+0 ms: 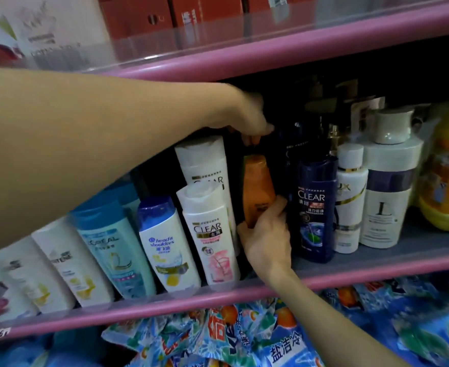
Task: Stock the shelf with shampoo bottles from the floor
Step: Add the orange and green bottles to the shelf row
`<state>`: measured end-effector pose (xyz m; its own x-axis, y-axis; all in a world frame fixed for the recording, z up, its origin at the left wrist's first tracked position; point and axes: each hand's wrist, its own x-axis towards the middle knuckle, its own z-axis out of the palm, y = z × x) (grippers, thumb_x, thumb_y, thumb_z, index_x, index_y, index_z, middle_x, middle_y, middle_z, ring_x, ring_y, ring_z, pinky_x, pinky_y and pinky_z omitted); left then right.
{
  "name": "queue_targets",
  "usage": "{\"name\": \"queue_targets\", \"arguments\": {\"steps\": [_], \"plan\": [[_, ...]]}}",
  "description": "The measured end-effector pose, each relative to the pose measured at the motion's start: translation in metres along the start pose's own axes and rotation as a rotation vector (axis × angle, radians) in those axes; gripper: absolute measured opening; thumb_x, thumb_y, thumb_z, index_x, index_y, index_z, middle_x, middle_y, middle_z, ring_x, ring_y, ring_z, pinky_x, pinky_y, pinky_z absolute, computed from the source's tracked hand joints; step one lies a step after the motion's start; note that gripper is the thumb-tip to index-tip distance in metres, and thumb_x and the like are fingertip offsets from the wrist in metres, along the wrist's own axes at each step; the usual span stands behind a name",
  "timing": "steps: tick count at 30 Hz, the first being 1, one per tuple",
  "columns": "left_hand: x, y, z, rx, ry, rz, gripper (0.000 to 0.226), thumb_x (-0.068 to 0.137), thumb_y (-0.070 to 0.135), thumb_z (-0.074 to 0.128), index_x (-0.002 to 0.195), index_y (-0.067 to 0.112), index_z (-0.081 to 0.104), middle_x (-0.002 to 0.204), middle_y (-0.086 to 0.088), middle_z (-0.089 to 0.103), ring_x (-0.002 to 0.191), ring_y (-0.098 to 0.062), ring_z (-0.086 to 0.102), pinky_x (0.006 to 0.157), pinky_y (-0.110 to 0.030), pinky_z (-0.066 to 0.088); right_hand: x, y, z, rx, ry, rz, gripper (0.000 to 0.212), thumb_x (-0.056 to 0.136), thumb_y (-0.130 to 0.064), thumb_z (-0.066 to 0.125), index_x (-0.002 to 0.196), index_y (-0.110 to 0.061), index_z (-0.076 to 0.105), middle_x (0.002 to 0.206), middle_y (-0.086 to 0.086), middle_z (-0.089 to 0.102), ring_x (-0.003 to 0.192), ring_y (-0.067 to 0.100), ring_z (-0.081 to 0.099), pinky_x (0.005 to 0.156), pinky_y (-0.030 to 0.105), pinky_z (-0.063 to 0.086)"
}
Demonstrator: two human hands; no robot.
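An orange shampoo bottle stands in a dark gap on the pink shelf, between two white CLEAR bottles and a dark blue CLEAR bottle. My right hand grips the orange bottle's lower part from the front. My left hand reaches deep into the shelf above it, its fingers curled down at a dark bottle behind the orange one; what they hold is hidden in shadow.
A row of white and teal shampoo bottles leans along the shelf's left. White pump bottles and a yellow jug stand at the right. Blue detergent bags fill the shelf below, red boxes the one above.
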<state>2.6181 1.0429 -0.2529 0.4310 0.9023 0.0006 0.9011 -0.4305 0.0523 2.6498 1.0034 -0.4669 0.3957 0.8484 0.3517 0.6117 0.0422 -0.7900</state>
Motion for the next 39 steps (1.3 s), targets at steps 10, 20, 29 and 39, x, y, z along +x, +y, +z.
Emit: {"name": "queue_targets", "arguments": {"steps": [10,20,29,39], "plan": [[0.025,-0.01,0.014,0.328,0.003,0.026,0.042,0.087,0.027,0.066,0.123,0.005,0.06,0.124,-0.01,0.061,0.112,-0.026,0.057,0.092,-0.032,0.045,-0.002,0.003,-0.001,-0.134,-0.076,0.032,0.061,0.095,-0.042,0.047,0.136,-0.006,0.02,0.115,0.012,0.057,0.097,0.029,0.065,0.071,0.034,0.051],[0.031,-0.017,0.017,0.156,0.021,0.026,0.038,0.091,0.029,0.061,0.109,-0.005,0.063,0.091,-0.012,0.061,0.084,-0.026,0.056,0.078,-0.036,0.047,0.001,0.004,-0.002,-0.03,-0.146,0.063,0.064,0.091,-0.036,0.058,0.137,-0.008,0.022,0.116,0.013,0.058,0.1,0.032,0.063,0.075,0.037,0.051],[0.034,-0.021,0.014,-0.01,-0.045,-0.052,0.069,0.084,0.056,0.058,0.137,0.014,0.046,0.132,-0.007,0.053,0.117,-0.024,0.053,0.088,-0.03,0.046,0.004,0.004,0.002,-0.026,-0.189,0.092,0.065,0.089,-0.018,0.062,0.138,-0.01,0.021,0.122,0.013,0.055,0.108,0.033,0.06,0.083,0.037,0.05],[0.071,-0.018,0.023,-0.045,0.051,-0.339,0.007,0.092,0.008,0.052,0.089,0.003,0.056,0.075,-0.009,0.047,0.063,-0.02,0.049,0.055,-0.029,0.048,0.003,0.008,0.004,-0.047,-0.206,0.074,0.071,0.088,-0.018,0.061,0.14,-0.016,0.012,0.126,0.009,0.052,0.11,0.026,0.06,0.085,0.033,0.05]]}}
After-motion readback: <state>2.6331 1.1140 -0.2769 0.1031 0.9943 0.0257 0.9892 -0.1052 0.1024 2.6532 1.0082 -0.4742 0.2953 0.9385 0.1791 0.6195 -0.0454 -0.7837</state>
